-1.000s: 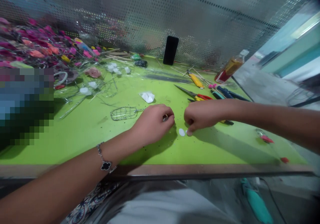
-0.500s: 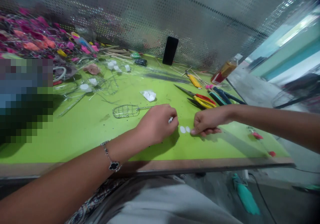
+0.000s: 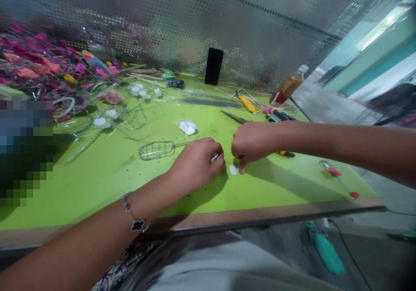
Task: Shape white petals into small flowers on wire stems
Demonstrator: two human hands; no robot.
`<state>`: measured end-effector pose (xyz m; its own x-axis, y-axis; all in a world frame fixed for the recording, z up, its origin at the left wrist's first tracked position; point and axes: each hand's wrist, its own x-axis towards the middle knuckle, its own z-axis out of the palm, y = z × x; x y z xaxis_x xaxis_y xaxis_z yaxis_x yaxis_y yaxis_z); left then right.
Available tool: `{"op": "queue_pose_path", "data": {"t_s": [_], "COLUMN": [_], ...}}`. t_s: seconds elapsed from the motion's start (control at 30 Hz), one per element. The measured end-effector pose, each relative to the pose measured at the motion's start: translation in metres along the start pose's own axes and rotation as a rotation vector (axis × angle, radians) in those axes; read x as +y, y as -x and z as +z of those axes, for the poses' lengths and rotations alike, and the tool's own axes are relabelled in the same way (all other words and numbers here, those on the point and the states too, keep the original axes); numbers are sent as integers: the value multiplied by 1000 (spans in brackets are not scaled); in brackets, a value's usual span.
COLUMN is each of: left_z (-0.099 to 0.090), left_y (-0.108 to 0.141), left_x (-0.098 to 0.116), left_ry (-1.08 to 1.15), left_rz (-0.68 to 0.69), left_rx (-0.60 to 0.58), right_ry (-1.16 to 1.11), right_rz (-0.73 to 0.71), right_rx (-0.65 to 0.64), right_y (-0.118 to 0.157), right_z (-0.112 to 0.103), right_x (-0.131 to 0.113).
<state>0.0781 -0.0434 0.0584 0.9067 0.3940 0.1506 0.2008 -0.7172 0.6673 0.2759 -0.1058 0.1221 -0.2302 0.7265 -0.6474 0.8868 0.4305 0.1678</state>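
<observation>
White oval [image 3: 233,170] | oval-left: wire frame [image 3: 157,150], left hand [image 3: 199,161], fingers pinching pale bit [image 3: 214,157] | oval-right: right hand [image 3: 251,142], fingers' hold unclear | green worktop [image 3: 276,191] | perforated wall [image 3: 156,27] beyond

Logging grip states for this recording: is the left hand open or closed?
Closed: the left hand is curled in, with a small pale bit showing between thumb and fingers; I cannot tell what it is.

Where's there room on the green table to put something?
Mostly bare: between the wire frame and left forearm, and between the right hand and the table's front edge. Crowded: back left, heaped with pink pieces, and behind that hand, around the tools.
</observation>
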Motion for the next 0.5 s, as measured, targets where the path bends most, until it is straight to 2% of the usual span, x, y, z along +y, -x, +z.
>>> {"op": "queue_pose_path", "data": {"t_s": [0.1, 0.2, 0.3, 0.4, 0.5], "left_z": [0, -1, -1, 0, 1], "left_y": [0, 0, 0, 1, 1], "left_x": [1, 0, -1, -2, -2], "left_ry": [-1, 2, 4, -2, -2], "left_rz": [5, 11, 25, 29, 27], "left_rx": [0, 2, -3, 0, 5], "right_ry": [-28, -175, -455, -783, -1050], "right_rz": [-6, 30, 105, 249, 305], "right_rx": [-18, -70, -169, -301, -358], "right_y": [-2, 0, 3, 6, 9], "right_z": [2, 8, 18, 30, 44], "right_x": [2, 7, 10, 11, 12]}}
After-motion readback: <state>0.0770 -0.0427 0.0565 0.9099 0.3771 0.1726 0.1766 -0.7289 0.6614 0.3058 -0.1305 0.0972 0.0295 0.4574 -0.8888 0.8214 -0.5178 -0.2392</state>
